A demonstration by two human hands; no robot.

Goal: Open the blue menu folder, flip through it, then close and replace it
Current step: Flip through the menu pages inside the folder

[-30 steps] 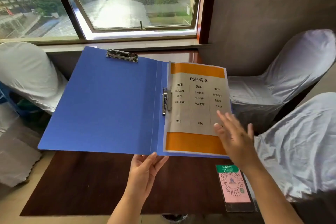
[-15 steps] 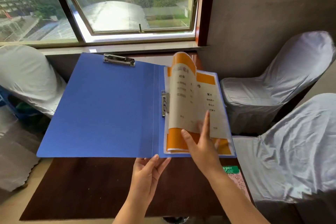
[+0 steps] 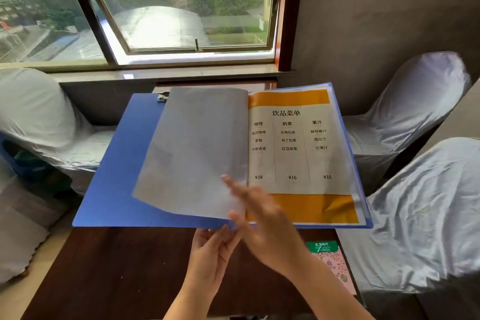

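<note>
The blue menu folder point(image 3: 111, 176) lies open, held up above the dark wooden table point(image 3: 117, 273). One page point(image 3: 197, 150) is turned over to the left and shows its blank grey back. On the right an orange and white drinks menu page point(image 3: 298, 153) is exposed. My left hand point(image 3: 210, 254) supports the folder from below at the spine's near edge. My right hand point(image 3: 259, 218), blurred, has its fingers spread over the lower corner of the turned page, index finger on the paper.
A pink and green QR card point(image 3: 330, 260) lies on the table at the right. Chairs in white covers stand at the left point(image 3: 33, 117) and at the right point(image 3: 415, 117), point(image 3: 426, 215). A window sill point(image 3: 168, 73) runs behind the table.
My right hand lifted the top menu page and swept it over to the left, so its blank back now faces up and a second menu page shows. The folder shifted slightly nearer.
</note>
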